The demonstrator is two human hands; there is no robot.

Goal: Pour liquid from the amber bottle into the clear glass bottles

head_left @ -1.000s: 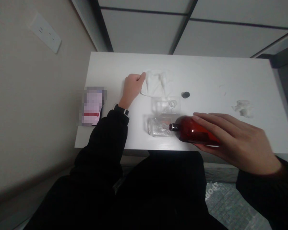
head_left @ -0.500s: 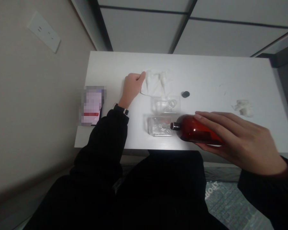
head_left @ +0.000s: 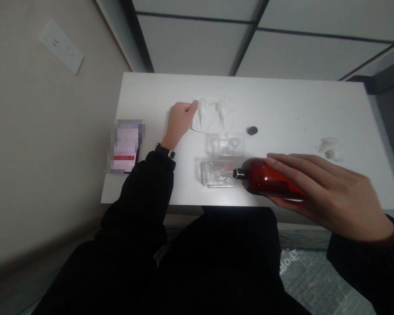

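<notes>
My right hand [head_left: 328, 190] is wrapped round a red-brown bottle [head_left: 269, 177], tipped on its side with its dark neck pointing left. The bottle's mouth is over the near clear glass container [head_left: 216, 174]; whether liquid is flowing I cannot make out. Behind it stands a second clear container [head_left: 228, 144] with a round opening. My left hand [head_left: 181, 117] rests closed on the table at the left edge of a white tissue [head_left: 210, 124]; what its fingers hold, if anything, is hidden. Two white nozzle-like pieces [head_left: 221, 109] lie on the tissue.
A small black cap [head_left: 252, 131] lies right of the tissue. Farther right is a crumpled tissue [head_left: 330, 148]. A phone with a blurred screen [head_left: 126, 144] lies at the table's left side. A wall with a socket [head_left: 61, 46] borders the white table [head_left: 282, 100] on the left.
Both hands keep nearly the same pose, with the bottle still tipped over the near container. The view has shifted very slightly.
</notes>
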